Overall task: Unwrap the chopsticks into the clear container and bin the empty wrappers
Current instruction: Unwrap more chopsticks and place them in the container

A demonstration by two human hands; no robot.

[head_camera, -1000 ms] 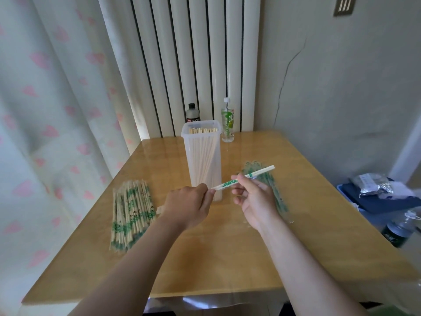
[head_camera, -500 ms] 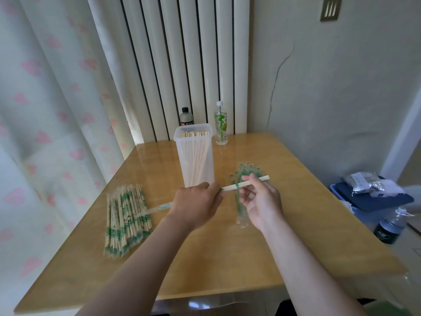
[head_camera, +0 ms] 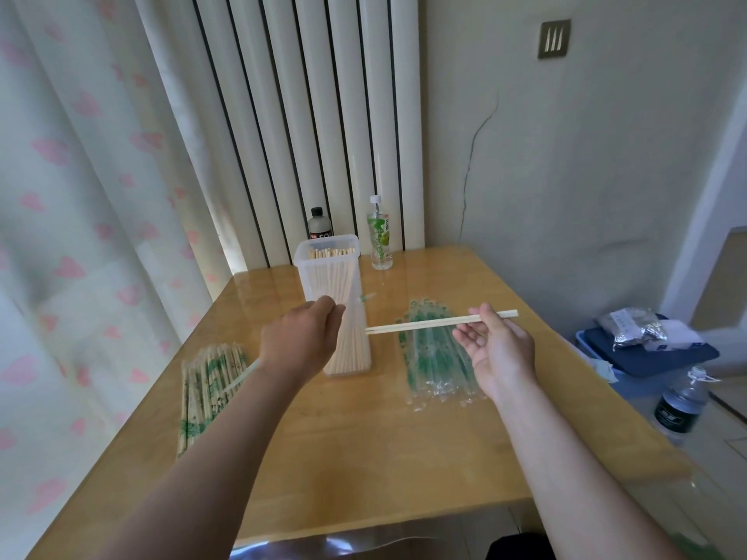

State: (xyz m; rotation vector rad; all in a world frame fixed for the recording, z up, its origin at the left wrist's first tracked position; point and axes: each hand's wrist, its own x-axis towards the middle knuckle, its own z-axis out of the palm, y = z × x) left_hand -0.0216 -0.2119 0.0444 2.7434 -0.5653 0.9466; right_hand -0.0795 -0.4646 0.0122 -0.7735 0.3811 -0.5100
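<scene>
Head view: left hand pinches empty wrapper; right hand, palm up, pinches bare chopsticks.

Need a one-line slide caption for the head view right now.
Right hand holds bare chopsticks near the clear container; left hand grips the empty wrapper.

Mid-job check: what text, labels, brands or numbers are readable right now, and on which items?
"SO": white letters on the dark black-capped bottle, the rest cut off by the clear plastic container.
Clear bottle with green label: print too blurred.
Stack of green-printed wrapped chopsticks: too small.
Pile of empty clear wrappers: green print unreadable.
Dark bottle on the floor: label blurred.
Silver foil packet: unreadable.
</scene>
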